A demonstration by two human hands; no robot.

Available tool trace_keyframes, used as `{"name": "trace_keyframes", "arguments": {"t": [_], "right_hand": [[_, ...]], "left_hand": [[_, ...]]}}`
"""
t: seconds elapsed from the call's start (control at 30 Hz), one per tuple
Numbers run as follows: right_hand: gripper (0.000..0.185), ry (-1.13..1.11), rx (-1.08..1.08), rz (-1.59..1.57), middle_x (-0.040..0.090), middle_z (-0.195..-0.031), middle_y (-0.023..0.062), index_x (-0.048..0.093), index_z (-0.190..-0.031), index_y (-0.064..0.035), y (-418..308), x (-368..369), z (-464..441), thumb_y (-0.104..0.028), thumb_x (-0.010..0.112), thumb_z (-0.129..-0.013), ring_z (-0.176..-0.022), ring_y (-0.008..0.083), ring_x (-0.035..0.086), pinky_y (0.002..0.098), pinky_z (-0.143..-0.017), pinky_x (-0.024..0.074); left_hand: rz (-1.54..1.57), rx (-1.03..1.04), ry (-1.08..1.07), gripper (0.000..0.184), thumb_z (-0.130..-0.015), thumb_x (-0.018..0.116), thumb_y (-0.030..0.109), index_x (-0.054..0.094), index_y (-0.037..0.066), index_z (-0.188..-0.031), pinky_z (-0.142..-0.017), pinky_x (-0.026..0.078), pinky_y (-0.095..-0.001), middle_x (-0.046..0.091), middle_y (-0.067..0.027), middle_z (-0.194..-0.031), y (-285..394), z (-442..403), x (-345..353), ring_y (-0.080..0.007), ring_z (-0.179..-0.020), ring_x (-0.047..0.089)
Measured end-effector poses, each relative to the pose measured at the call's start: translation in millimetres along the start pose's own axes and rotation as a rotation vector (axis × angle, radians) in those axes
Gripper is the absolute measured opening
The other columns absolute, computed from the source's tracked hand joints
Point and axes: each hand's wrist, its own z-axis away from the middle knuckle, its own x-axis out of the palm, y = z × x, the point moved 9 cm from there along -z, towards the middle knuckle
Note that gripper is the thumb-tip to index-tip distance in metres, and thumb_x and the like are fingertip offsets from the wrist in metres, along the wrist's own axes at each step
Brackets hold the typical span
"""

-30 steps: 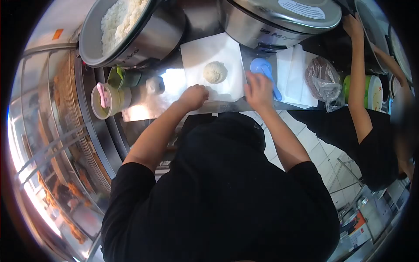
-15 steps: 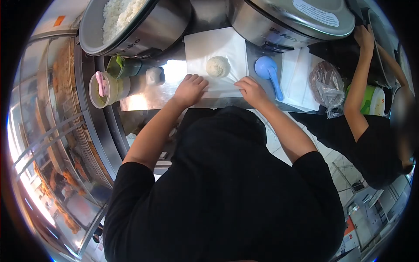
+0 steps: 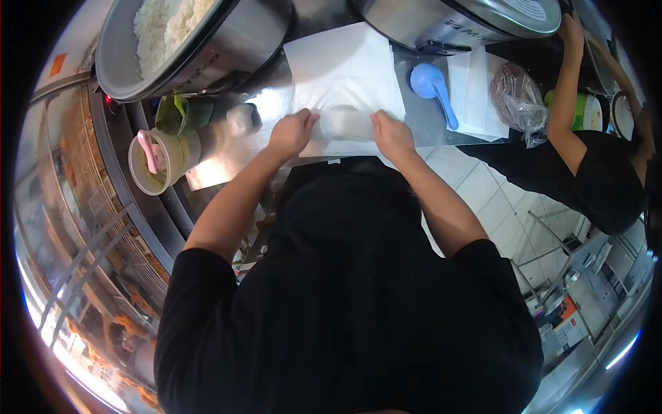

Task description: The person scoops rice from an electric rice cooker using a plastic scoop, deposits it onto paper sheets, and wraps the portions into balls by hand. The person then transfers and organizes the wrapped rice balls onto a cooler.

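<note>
A sheet of white wrapping paper (image 3: pixel 343 61) lies on the steel counter in front of me. Its near edge is lifted and folded up over a mound of rice, most of which the paper hides. My left hand (image 3: pixel 292 132) pinches the raised flap at its left corner. At the flap's right corner, my right hand (image 3: pixel 394 135) is also closed in a pinch. A blue rice scoop (image 3: pixel 429 83) rests right of the paper, apart from my hands.
An open cooker of rice (image 3: pixel 121 52) stands back left, a lidded cooker (image 3: pixel 420 24) back right. Left are a green container (image 3: pixel 196 114), a tub with a pink-handled utensil (image 3: pixel 183 153). Right are more paper (image 3: pixel 472 103), a plastic-wrapped brown bundle (image 3: pixel 514 93), a co-worker's arm (image 3: pixel 567 90).
Both hands have closed on the paper's near edge and raised it over the rice mound, which was fully visible before. The view has shifted slightly.
</note>
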Motion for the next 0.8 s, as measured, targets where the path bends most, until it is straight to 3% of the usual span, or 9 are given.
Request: {"name": "trace_keyframes", "arguments": {"t": [0.2, 0.27, 0.37, 0.43, 0.47, 0.6, 0.67, 0.7, 0.8], "right_hand": [[0.035, -0.011, 0.201, 0.237, 0.075, -0.082, 0.0166, 0.071, -0.101, -0.0088, -6.1, 12.9, -8.9, -0.039, 0.053, -0.106, -0.08, 0.0384, 0.074, 0.0544, -0.077, 0.0525], [0.029, 0.135, 0.093, 0.427, 0.075, -0.085, 0.0123, 0.074, -0.1, -0.0112, -20.7, 6.3, -6.0, -0.038, 0.062, -0.1, -0.088, 0.0318, 0.072, 0.0495, -0.085, 0.0484], [0.025, 0.203, 0.158, 0.455, 0.071, -0.101, 0.0085, 0.072, -0.106, -0.0126, -28.4, -2.7, -2.1, -0.033, 0.07, -0.093, -0.103, 0.0282, 0.065, 0.0471, -0.092, 0.0429], [0.026, 0.213, 0.177, 0.379, 0.067, -0.11, 0.0087, 0.07, -0.111, -0.0123, -32.3, -13.9, -6.2, -0.028, 0.071, -0.091, -0.109, 0.0286, 0.062, 0.0474, -0.094, 0.0422], [0.03, 0.226, 0.196, 0.3, 0.063, -0.118, 0.0089, 0.068, -0.116, -0.012, -32.1, -18.7, -9.8, -0.023, 0.073, -0.088, -0.115, 0.029, 0.059, 0.0477, -0.097, 0.0414], [0.036, 0.392, 0.003, 0.268, 0.058, -0.127, 0.0107, 0.064, -0.122, -0.0102, -21.9, -32.4, -37.6, -0.015, 0.07, -0.087, -0.122, 0.0291, 0.055, 0.049, -0.102, 0.0406], [0.036, 0.404, -0.404, 0.398, 0.056, -0.133, 0.0127, 0.065, -0.121, -0.009, -36.3, -24.2, -44.5, -0.012, 0.068, -0.085, -0.13, 0.0282, 0.052, 0.0518, -0.107, 0.0391], [0.036, 0.401, -0.397, 0.389, 0.056, -0.133, 0.0127, 0.065, -0.121, -0.009, -33.6, -28.1, -43.3, -0.012, 0.068, -0.085, -0.13, 0.0282, 0.052, 0.0518, -0.107, 0.0391], [0.035, 0.212, -0.481, 0.475, 0.057, -0.139, 0.0126, 0.065, -0.121, -0.0071, -38.9, -30.9, -55.4, -0.012, 0.067, -0.086, -0.135, 0.0276, 0.052, 0.0518, -0.111, 0.0387]], "left_hand": [[-0.141, -0.188, -0.149, 0.052, -0.104, 0.053, 0.05, 0.077, 0.005, -0.112, -0.095, 0.05, -0.0544, 0.077, -0.0194, -0.108, -10.3, -29.6, 23.0, -0.0382, -0.104, 0.072], [-0.203, -0.237, -0.163, 0.057, -0.103, 0.052, 0.053, 0.078, 0.004, -0.112, -0.094, 0.048, -0.0536, 0.077, -0.0177, -0.111, 8.9, -23.0, 5.2, -0.036, -0.104, 0.073], [-0.451, -0.197, -0.262, 0.045, -0.101, 0.06, 0.046, 0.075, 0.006, -0.117, -0.11, 0.036, -0.0485, 0.075, -0.0161, -0.121, 30.1, -11.1, -5.8, -0.0307, -0.112, 0.07], [-0.608, 0.005, 0.074, 0.052, -0.095, 0.069, 0.048, 0.069, 0.007, -0.128, -0.104, 0.038, -0.0493, 0.072, -0.0127, -0.123, 52.4, -18.6, -34.6, -0.0284, -0.121, 0.063], [-0.586, 0.016, 0.085, 0.055, -0.091, 0.076, 0.036, 0.059, 0.007, -0.135, -0.104, 0.041, -0.0495, 0.065, -0.0123, -0.131, 53.1, -22.9, -38.7, -0.0312, -0.128, 0.056], [-0.406, 0.357, 0.359, 0.045, -0.089, 0.071, 0.018, 0.059, 0.01, -0.131, -0.11, 0.043, -0.0487, 0.056, -0.0154, -0.14, 49.8, -47.3, -39.1, -0.0343, -0.133, 0.051], [-0.478, 0.55, 0.391, 0.045, -0.087, 0.07, 0.015, 0.059, 0.01, -0.13, -0.112, 0.042, -0.0491, 0.056, -0.0151, -0.14, 43.7, -49.1, -33.1, -0.0337, -0.136, 0.05], [-0.551, 0.757, 0.438, 0.045, -0.086, 0.069, 0.013, 0.059, 0.01, -0.13, -0.113, 0.042, -0.0494, 0.056, -0.0148, -0.139, 56.4, -36.6, -31.9, -0.0331, -0.138, 0.048], [-0.519, 0.729, 0.304, 0.042, -0.087, 0.063, 0.009, 0.059, 0.009, -0.129, -0.117, 0.038, -0.0496, 0.061, -0.0146, -0.137, 54.7, -43.6, -29.0, -0.0321, -0.137, 0.051]]}}
